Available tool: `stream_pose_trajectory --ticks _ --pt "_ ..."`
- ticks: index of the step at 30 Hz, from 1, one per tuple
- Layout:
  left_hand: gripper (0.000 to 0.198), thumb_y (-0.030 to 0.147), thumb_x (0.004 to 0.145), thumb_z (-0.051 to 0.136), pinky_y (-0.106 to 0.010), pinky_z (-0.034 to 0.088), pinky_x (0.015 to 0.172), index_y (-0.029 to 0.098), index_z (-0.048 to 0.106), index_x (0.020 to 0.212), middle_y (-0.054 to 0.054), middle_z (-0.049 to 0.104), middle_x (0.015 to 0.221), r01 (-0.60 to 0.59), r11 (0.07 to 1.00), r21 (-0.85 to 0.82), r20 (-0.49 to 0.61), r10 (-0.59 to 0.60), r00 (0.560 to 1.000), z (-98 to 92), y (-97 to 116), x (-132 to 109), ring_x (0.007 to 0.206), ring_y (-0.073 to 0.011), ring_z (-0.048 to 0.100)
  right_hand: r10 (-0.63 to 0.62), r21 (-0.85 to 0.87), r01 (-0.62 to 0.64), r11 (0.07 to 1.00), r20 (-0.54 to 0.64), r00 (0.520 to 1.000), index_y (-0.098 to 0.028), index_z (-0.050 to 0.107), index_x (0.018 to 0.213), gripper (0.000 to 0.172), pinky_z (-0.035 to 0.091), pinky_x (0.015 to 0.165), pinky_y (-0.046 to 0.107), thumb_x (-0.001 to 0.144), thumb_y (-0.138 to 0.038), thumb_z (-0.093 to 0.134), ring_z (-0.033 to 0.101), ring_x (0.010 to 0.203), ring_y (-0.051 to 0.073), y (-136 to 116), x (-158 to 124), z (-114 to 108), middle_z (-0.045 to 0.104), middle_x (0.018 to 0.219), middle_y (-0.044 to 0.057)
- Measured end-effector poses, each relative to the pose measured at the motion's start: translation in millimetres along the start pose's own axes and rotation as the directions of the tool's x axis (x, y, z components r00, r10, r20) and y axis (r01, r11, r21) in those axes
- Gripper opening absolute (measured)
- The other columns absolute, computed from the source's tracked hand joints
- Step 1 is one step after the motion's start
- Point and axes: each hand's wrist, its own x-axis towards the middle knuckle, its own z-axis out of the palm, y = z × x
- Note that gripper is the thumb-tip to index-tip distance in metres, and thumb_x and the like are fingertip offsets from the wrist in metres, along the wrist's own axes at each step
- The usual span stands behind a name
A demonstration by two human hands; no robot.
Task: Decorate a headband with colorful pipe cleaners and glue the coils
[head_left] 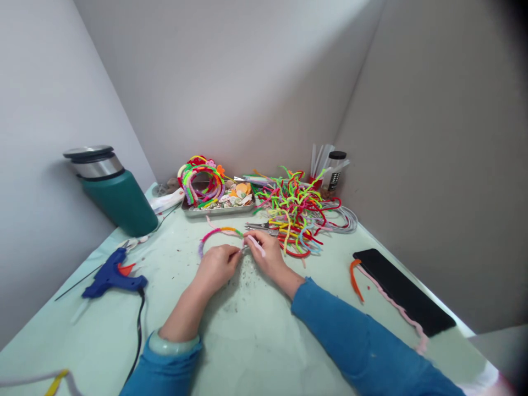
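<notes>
A thin hoop point(225, 229), wrapped in purple, magenta, orange and green fuzzy pipe cleaner, curves above the table in front of me. My left hand point(216, 268) is closed, thumb and forefinger pinching a thin, pale end that looks like part of the hoop. Close beside it, my right hand point(267, 254) is closed around a pale pink pipe cleaner point(257, 246), at the hoop's right side. The fingers partly hide where hoop and pink strand meet. Just beyond my right hand lie scissors point(268, 227), blades pointing left.
Behind are a metal tray point(220, 210) with wrapped hoops and small pieces, and a pipe cleaner heap point(292, 198). A blue glue gun point(113, 275) with its cord and a green bottle point(119, 198) stand left. A black phone-like slab point(402, 289) and pink strand point(391, 302) lie right.
</notes>
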Motion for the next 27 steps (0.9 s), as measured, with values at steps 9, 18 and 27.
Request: stream_pose_trajectory --ticks 9,18,27 --pt "0.032 0.029 0.083 0.041 -0.026 0.029 0.057 0.019 0.068 0.070 -0.007 0.068 0.071 -0.049 0.999 -0.013 0.001 0.049 0.999 4.0 -4 1 0.062 -0.0157 0.055 -0.054 -0.004 0.055 0.998 0.050 0.997 -0.020 0.065 0.088 0.018 0.042 0.075 0.028 0.083 -0.024 0.049 0.058 0.081 0.018 -7 -4 1 0.066 0.085 0.004" --pt "0.031 0.029 0.079 0.042 -0.024 0.030 0.054 0.018 0.071 0.074 -0.004 0.065 0.062 0.082 0.985 -0.155 -0.050 -0.091 0.995 3.6 -8 4 0.057 -0.0144 0.053 -0.129 0.041 0.127 0.991 0.062 0.990 -0.021 0.067 0.088 0.018 0.042 0.080 0.030 0.082 -0.020 0.050 0.060 0.084 0.017 -21 -9 2 0.069 0.088 0.004" --pt "0.033 0.040 0.076 0.047 -0.024 0.037 0.055 0.019 0.068 0.090 -0.001 0.065 0.063 0.156 0.914 -0.374 -0.114 -0.213 0.970 -5.7 -7 6 0.058 -0.0149 0.055 -0.114 0.184 0.114 0.976 -0.011 0.993 -0.019 0.065 0.078 0.012 0.045 0.078 0.028 0.080 -0.019 0.053 0.058 0.086 0.016 -21 -4 0 0.064 0.088 0.005"
